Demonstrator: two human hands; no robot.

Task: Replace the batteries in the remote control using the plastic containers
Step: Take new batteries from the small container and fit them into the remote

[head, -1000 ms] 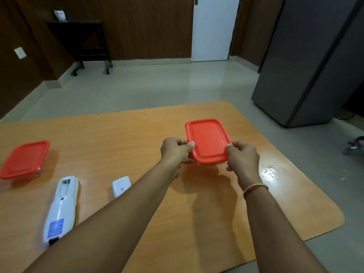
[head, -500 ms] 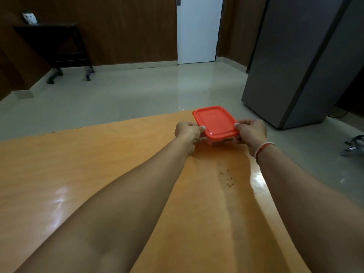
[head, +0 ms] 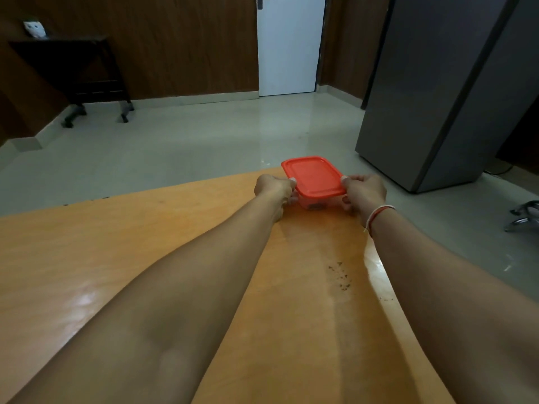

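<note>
One broad orange wooden table [head: 151,258] fills the lower view, with pale floor beyond its far edge and a tall grey metal cabinet [head: 443,91] standing off to the right; a dark side table [head: 73,68] sits against the brown wall at far left. Compared with a second ago, the view has swung right and forward: the white remote control, its loose cover and the second red-lidded tub have all dropped out of frame, and both arms now stretch much farther out. The clear rectangular plastic container with the red snap-on lid [head: 313,177], held up above the table a second ago, now sits low at the far right corner, apparently resting on the surface, though contact is hard to confirm. I judge it is being set aside, or braced there to pry the lid, which is not yet off. The left hand [head: 274,189] grips the container's left end, fingers curled beneath and thumb on the lid rim; the right hand [head: 364,192], a red-and-white thread at its wrist, pinches the opposite end likewise. The container lies close to the table's far edge, so little room remains ahead; open table spreads to the left and nearer. Small dark specks [head: 341,277] dot the surface between the arms.
</note>
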